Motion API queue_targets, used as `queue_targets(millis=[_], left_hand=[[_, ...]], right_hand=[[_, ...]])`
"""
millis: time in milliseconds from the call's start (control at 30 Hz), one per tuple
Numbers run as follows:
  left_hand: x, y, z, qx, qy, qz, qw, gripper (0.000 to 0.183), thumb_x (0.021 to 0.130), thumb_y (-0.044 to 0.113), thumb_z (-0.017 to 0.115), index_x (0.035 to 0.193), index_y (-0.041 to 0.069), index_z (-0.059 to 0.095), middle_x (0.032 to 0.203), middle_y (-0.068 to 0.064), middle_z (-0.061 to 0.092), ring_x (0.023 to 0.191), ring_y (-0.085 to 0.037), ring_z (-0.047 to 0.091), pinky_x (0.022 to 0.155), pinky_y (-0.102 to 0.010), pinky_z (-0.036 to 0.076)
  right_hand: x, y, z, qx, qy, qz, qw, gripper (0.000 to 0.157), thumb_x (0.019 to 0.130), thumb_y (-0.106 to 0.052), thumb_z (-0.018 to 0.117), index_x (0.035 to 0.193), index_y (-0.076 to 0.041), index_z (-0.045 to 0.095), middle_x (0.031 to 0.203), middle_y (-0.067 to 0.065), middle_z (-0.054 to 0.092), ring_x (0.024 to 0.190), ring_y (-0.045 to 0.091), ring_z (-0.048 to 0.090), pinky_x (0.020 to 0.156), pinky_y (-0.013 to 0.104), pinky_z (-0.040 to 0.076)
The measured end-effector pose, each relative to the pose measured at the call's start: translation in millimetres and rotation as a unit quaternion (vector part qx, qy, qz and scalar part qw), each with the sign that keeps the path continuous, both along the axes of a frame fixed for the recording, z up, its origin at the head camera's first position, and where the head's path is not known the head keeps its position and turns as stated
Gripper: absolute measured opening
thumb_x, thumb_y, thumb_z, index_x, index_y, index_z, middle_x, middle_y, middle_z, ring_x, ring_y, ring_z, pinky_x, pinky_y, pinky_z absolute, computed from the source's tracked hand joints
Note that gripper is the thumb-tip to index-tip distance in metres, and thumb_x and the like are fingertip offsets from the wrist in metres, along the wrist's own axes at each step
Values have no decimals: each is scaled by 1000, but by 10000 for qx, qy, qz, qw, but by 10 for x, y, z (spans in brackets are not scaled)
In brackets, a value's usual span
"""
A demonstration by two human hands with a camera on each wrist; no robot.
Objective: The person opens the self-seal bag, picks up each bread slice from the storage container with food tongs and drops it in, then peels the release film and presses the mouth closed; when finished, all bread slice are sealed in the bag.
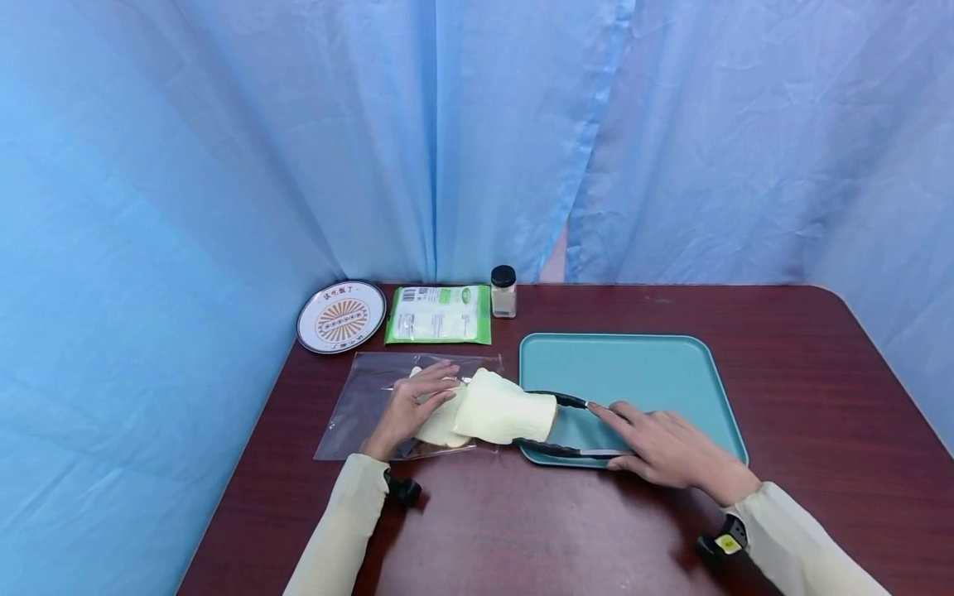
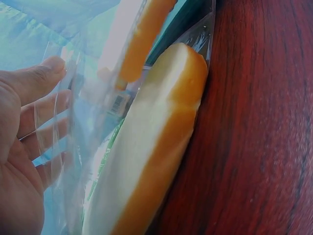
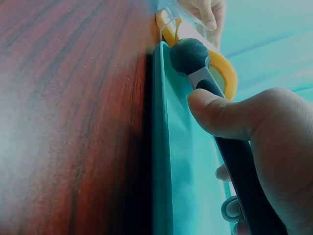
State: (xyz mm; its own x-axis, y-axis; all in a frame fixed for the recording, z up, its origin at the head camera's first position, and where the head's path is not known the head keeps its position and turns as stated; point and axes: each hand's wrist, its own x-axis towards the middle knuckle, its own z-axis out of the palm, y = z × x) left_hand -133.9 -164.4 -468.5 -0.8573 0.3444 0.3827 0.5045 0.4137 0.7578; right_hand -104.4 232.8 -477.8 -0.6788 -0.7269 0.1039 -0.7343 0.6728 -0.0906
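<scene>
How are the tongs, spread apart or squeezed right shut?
Spread apart: the tongs have one arm on each side of some bread.

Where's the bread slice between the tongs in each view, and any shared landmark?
Head: the bread slice, just below centre.
Left wrist: top, left of centre, above a nearer slice.
Right wrist: top, right of centre, beyond the tongs.
Shared landmark: the dark red table.

You've got Chinese characters on the round white dark-rimmed plate (image 1: 341, 318), the top line ending in "了". Flat green-and-white plastic packet (image 1: 440, 314): barcode (image 1: 408, 295), print too small to read. Small yellow tag (image 1: 728, 544) on your right wrist: mark illegible.
</scene>
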Motion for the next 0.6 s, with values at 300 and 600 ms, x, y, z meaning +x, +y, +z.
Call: queue_targets(millis=[300,600], left_hand=[[3,-5,-1,66,-27,-50,10000,22,87,-9,68,109,-14,72,123,-32,67,128,-50,55,109,-59,44],[-7,-10,-5,-59,174,-31,9998,20,87,-9,68,106,-13,73,122,-33,66,126,-50,56,108,-55,47]], right_hand=[[-84,-122,-6,12,-46,151,9999,74,92,-47,69,152,-14,42,123,4,61,56,-1,37,54,24,43],[-160,-249,17,190,-155,230,9994,74,94,-49,65,154,-14,39,125,6,61,57,1,40,55,24,43]])
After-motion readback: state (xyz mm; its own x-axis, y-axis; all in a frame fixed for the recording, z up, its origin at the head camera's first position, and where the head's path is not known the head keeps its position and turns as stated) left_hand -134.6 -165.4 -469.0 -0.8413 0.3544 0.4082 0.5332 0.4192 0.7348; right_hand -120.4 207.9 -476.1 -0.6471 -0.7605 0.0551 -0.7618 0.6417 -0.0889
